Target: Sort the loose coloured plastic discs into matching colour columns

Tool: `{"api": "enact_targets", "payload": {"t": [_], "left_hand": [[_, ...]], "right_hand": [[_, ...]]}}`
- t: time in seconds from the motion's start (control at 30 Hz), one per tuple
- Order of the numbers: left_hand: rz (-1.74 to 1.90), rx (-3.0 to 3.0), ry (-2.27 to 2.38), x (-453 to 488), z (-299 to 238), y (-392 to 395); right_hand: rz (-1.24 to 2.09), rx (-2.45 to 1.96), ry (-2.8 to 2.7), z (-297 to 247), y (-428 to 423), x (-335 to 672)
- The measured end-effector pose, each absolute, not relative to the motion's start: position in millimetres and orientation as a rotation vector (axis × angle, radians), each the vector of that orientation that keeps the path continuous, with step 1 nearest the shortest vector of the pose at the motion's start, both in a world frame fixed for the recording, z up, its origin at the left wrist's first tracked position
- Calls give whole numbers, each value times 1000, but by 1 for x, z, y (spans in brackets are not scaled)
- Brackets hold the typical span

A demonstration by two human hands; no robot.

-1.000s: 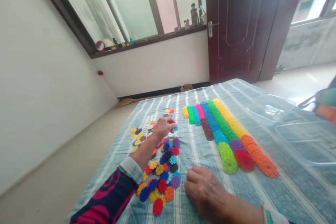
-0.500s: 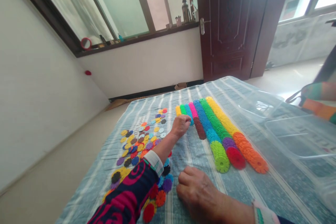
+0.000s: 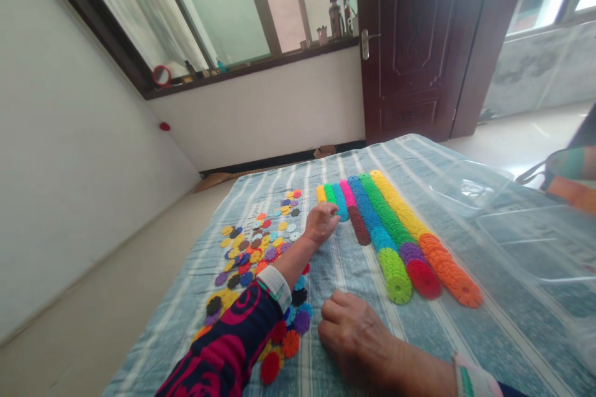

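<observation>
My left hand reaches out at the near end of the short rows, fingers pinched together; what they hold, if anything, is hidden. Just beyond it lie overlapping notched plastic discs in a yellow row, a green row and a blue row. Closer to me my right hand rests closed on the striped cloth, its fingertips and any contents out of sight. Left of both hands spreads a loose scatter of mixed-colour discs, partly covered by my left sleeve.
Longer rows run to the right: pink and brown discs, blue to lime discs, green to red discs, yellow to orange discs. Clear plastic containers stand at the right. Another person's sleeve shows there.
The view has shifted slightly, moving the scene to the right. My left hand has drawn back a little to the left, so more of the blue row shows. The right hand stays closed.
</observation>
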State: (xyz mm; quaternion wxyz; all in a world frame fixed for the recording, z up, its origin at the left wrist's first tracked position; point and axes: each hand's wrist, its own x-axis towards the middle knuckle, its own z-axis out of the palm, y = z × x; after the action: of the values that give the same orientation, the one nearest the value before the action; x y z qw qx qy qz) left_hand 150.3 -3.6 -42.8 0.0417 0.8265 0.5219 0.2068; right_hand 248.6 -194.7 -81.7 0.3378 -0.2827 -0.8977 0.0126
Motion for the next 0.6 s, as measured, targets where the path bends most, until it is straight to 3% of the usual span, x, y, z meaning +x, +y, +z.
{"api": "enact_targets", "payload": {"t": [0.6], "left_hand": [[518, 2427, 1798, 166, -45, -18]], "right_hand": [[24, -718, -2293, -85, -195, 248]]}}
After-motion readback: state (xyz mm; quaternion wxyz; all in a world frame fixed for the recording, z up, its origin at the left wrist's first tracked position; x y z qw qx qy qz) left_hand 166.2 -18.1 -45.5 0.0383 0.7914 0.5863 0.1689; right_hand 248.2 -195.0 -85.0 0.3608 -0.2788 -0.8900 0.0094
